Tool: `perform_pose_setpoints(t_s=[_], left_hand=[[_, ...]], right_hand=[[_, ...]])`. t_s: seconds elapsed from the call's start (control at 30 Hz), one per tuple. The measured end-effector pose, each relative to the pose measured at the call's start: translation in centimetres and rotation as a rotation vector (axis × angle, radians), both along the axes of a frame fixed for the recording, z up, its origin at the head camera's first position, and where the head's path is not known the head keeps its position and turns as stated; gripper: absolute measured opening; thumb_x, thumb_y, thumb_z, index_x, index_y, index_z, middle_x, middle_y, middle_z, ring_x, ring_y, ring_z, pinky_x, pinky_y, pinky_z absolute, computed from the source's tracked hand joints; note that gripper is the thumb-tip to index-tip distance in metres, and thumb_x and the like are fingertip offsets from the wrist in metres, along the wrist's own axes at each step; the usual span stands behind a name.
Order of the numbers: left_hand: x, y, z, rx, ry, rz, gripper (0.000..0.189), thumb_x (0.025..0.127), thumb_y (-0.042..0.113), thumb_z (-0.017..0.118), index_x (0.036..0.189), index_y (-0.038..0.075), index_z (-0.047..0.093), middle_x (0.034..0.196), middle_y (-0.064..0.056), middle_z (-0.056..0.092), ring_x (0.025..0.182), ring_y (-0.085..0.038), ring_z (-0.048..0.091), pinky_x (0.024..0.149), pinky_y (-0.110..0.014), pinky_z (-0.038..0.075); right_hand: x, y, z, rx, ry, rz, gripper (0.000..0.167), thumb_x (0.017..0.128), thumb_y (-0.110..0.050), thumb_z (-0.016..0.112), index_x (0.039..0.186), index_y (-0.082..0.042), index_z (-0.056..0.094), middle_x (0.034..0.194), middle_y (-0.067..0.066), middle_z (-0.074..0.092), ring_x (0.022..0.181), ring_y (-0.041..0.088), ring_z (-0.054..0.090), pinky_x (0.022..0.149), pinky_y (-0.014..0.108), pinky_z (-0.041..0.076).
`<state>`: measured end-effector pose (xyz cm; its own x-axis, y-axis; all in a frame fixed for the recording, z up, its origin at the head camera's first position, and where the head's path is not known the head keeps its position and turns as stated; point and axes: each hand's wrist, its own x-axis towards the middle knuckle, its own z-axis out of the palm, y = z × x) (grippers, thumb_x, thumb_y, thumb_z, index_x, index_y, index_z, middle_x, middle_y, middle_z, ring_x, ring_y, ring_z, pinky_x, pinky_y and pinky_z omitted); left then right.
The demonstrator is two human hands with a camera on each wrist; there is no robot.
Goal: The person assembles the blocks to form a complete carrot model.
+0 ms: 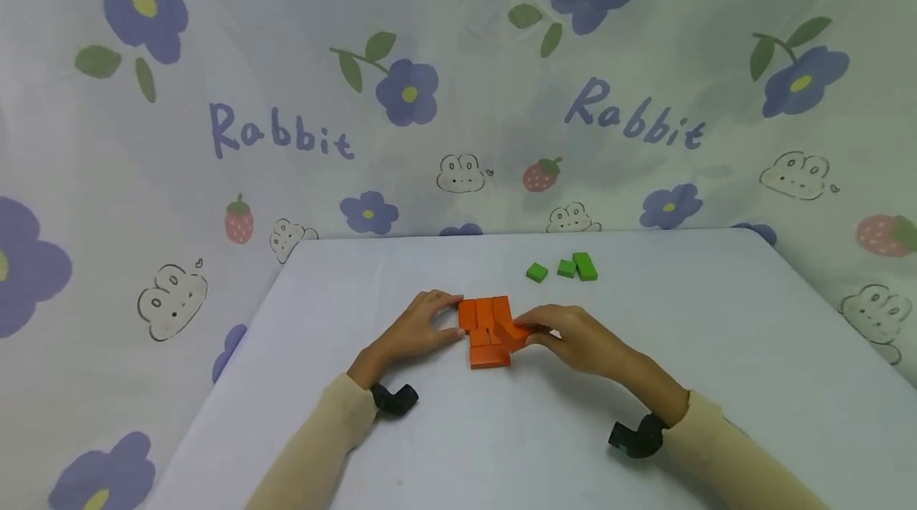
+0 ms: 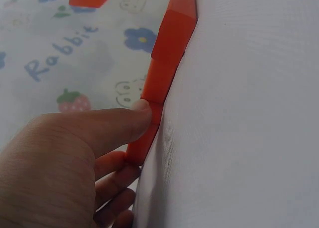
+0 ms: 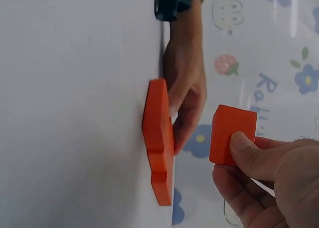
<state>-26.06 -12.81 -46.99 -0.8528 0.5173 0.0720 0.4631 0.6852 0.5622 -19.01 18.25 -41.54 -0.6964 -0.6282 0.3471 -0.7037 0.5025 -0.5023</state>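
Several flat orange blocks lie side by side in a group on the white table, with a longer orange block along the near side. At the group's left end rests my left hand, thumb and index finger spread, the thumb tip touching a block edge in the left wrist view. My right hand pinches a separate orange block between thumb and fingers. In the right wrist view that block is raised off the table. From the head it overlaps the group's right side, so contact between them cannot be told.
Beyond the orange group, a few small green blocks lie on the white table. A patterned cloth hangs behind the table. Each wrist wears a black device.
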Motion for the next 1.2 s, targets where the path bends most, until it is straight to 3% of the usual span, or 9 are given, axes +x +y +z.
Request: perform_pose_setpoints(t_s=[0.13, 0.47, 0.77, 0.9, 1.2], left_hand=[[0.1, 0.1, -0.1, 0.000, 0.008, -0.009, 0.064, 0.091, 0.048, 0.069, 0.147, 0.022, 0.050, 0.142, -0.002, 0.053, 0.137, -0.026, 0.042, 0.114, -0.053, 0.037], [0.3, 0.2, -0.2, 0.020, 0.018, 0.001, 0.064, 0.091, 0.046, 0.069, 0.147, 0.020, 0.051, 0.142, -0.003, 0.054, 0.138, -0.027, 0.042, 0.114, -0.054, 0.036], [-0.1, 0.3, -0.1, 0.022, 0.027, -0.018, 0.064, 0.090, 0.045, 0.071, 0.146, 0.019, 0.051, 0.141, -0.003, 0.055, 0.135, -0.026, 0.043, 0.113, -0.052, 0.038], [-0.3, 0.5, -0.1, 0.008, 0.013, -0.032, 0.065, 0.091, 0.046, 0.070, 0.147, 0.020, 0.050, 0.142, -0.003, 0.054, 0.135, -0.025, 0.043, 0.114, -0.051, 0.038], [-0.2, 0.2, -0.1, -0.002, 0.015, 0.003, 0.065, 0.090, 0.046, 0.070, 0.147, 0.021, 0.051, 0.143, -0.004, 0.053, 0.137, -0.027, 0.042, 0.114, -0.054, 0.037]], right_hand=[[0.7, -1.2, -0.6, 0.032, 0.062, 0.062, 0.033, 0.086, -0.005, 0.075, 0.119, -0.009, 0.072, 0.110, 0.000, 0.074, 0.101, 0.013, 0.070, 0.087, 0.026, 0.058], [1.2, -2.5, -2.4, 0.158, 0.115, 0.088, 0.023, 0.092, -0.009, 0.070, 0.115, -0.011, 0.071, 0.110, -0.001, 0.072, 0.103, 0.011, 0.066, 0.094, 0.029, 0.056], [1.3, -2.7, -3.6, 0.091, 0.208, 0.079, 0.018, 0.090, -0.011, 0.074, 0.107, -0.012, 0.068, 0.106, -0.002, 0.064, 0.104, 0.012, 0.064, 0.092, 0.027, 0.056], [1.3, -2.4, -4.2, 0.106, 0.220, 0.037, 0.020, 0.089, -0.012, 0.075, 0.108, -0.013, 0.067, 0.107, -0.003, 0.064, 0.108, 0.014, 0.063, 0.094, 0.030, 0.056], [1.1, -2.8, -4.5, 0.114, 0.212, 0.024, 0.020, 0.091, -0.014, 0.074, 0.109, -0.015, 0.066, 0.109, -0.003, 0.063, 0.107, 0.012, 0.063, 0.094, 0.029, 0.056]])
